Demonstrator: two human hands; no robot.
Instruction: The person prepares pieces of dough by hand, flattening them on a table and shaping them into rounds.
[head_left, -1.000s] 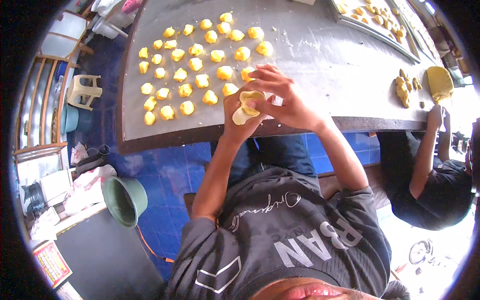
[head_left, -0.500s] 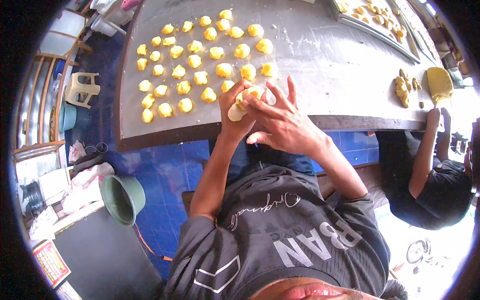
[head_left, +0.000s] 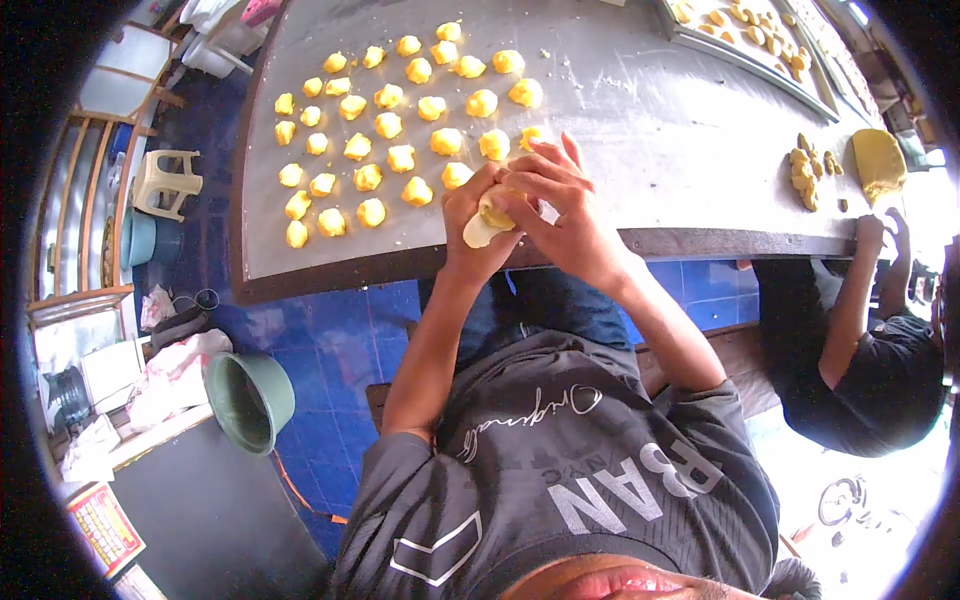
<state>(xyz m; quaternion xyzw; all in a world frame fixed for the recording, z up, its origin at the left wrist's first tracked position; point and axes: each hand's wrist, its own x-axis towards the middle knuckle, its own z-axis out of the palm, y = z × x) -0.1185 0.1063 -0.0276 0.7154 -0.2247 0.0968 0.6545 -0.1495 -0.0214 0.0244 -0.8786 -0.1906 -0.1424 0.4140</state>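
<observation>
In my left hand [head_left: 465,222], curled around it, sits a soft piece of pale yellow dough [head_left: 484,232] with a flap hanging out toward me. My right hand [head_left: 568,215] closes over the same piece, thumb and fingers pinching its top. A small whitish bit shows under the right fingers; what it is I cannot make out. Both hands are held above the near edge of the grey table [head_left: 640,195]. Beyond and left of them, rows of yellow lumps [head_left: 388,125] lie spaced apart on the tabletop.
At the table's right, a co-worker's hands [head_left: 880,232] are beside a large yellow dough slab [head_left: 880,165], near several small dough pieces [head_left: 803,175]. A tray of shaped pieces [head_left: 750,35] stands at the far right. Left are a plastic stool [head_left: 165,183] and a green tub [head_left: 250,400].
My right hand has drawn in, its spread fingers folding over the dough in my left hand. The pale flap now shows more. The co-worker's hand has shifted beside the slab.
</observation>
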